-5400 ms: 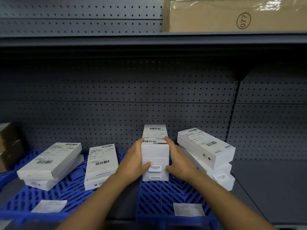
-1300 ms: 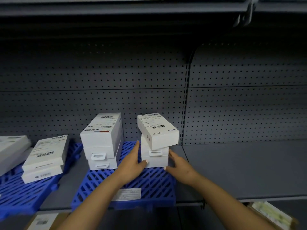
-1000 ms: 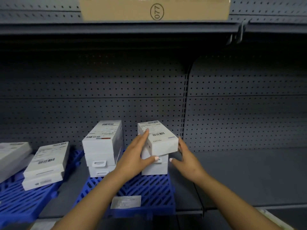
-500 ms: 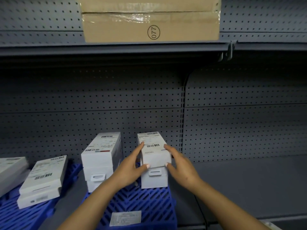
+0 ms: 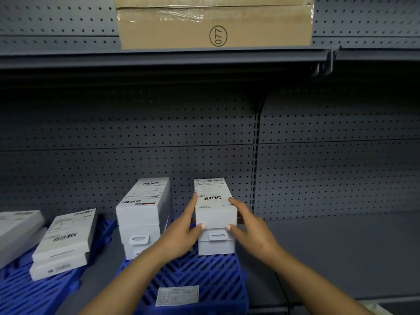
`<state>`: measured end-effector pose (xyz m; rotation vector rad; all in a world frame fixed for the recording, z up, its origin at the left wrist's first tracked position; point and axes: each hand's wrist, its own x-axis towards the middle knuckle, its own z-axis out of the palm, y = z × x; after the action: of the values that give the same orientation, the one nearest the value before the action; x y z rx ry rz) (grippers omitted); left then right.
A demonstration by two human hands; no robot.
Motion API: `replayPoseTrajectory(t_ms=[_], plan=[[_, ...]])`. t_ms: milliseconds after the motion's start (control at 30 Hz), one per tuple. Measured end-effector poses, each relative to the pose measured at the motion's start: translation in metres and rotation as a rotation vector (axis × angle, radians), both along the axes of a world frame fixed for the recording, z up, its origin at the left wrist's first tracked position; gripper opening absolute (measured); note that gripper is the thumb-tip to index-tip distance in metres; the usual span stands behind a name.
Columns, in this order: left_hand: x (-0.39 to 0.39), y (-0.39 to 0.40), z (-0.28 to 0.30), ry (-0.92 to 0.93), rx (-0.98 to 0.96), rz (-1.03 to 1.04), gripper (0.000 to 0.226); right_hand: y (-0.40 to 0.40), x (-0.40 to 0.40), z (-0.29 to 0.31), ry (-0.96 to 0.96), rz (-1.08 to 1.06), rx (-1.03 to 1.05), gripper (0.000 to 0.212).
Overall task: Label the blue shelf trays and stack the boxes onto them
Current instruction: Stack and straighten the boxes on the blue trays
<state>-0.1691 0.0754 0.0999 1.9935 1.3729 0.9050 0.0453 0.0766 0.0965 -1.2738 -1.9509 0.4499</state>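
A blue slatted tray (image 5: 211, 276) lies on the grey shelf with a white label (image 5: 177, 295) stuck near its front edge. Two stacks of white boxes stand on it. The top box (image 5: 213, 208) of the right stack sits square on the boxes under it. My left hand (image 5: 181, 230) holds that box on its left side, with the thumb on the front face. My right hand (image 5: 247, 226) holds its right side the same way. The left stack (image 5: 143, 214) stands untouched beside my left hand.
A second blue tray (image 5: 22, 289) at the left carries more white boxes (image 5: 63, 242). A cardboard carton marked 077 (image 5: 216, 23) sits on the shelf above. Bare grey shelf (image 5: 341, 251) stretches to the right. A pegboard wall closes the back.
The top box of the right stack was skewed to the right; both hands turned it square with the boxes below. The view has tilted upward.
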Motion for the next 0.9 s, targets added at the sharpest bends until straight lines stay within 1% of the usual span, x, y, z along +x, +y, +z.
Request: replayPoseTrajectory(t_ms=[233, 367, 500, 567, 700, 800, 900], plan=[[0.003, -0.003, 0.003, 0.004, 0.077, 0.028, 0.071, -0.001, 0.002, 0.001, 0.005, 0.007, 0.005, 0.062], [0.001, -0.006, 0.011, 0.015, 0.112, 0.013, 0.067, -0.005, 0.003, 0.005, -0.003, 0.012, 0.056, 0.058], [-0.002, -0.005, 0.021, 0.0, 0.083, 0.009, 0.057, -0.011, 0.007, 0.006, -0.03, 0.014, 0.121, 0.061], [-0.001, -0.001, 0.024, -0.036, 0.07, 0.008, 0.054, -0.013, 0.009, 0.006, -0.023, 0.009, 0.136, 0.061], [0.001, 0.014, 0.027, -0.067, 0.07, 0.005, 0.04, -0.017, 0.008, 0.009, -0.035, 0.013, 0.149, 0.054], [-0.003, 0.029, 0.026, -0.055, 0.116, 0.089, 0.039, -0.015, 0.012, 0.01, -0.055, 0.009, 0.125, 0.049], [-0.008, 0.038, 0.028, 0.056, 0.248, 0.296, 0.039, -0.003, 0.019, 0.011, -0.03, -0.055, 0.084, 0.055]])
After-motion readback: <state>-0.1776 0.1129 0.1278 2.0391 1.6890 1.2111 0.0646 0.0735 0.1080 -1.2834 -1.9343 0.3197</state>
